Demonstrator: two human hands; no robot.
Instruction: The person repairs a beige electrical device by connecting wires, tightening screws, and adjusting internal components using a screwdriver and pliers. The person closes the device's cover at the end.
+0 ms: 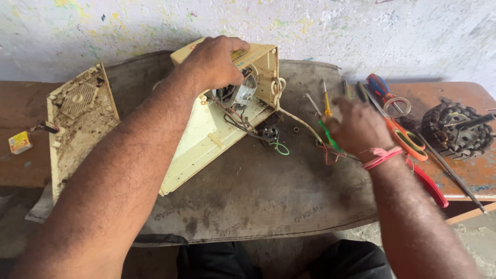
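My left hand [216, 61] grips the upper edge of an opened cream plastic appliance casing [206, 139], propped tilted on a dark mat [258, 191]. Inside the casing a small motor and tangled wires [240, 98] show. A white cord and loose wires trail from it to the right. My right hand [357, 126], blurred and wearing pink bands at the wrist, closes over a green-handled screwdriver [328, 138] lying on the mat among other tools.
A dirty cream cover panel [77, 129] lies at the left. A yellow-handled screwdriver [327, 106], orange-handled scissors [408, 139], red-handled pliers [431, 188], a metal rod and a black motor core [455, 129] sit at the right. A small yellow box [19, 142] lies far left.
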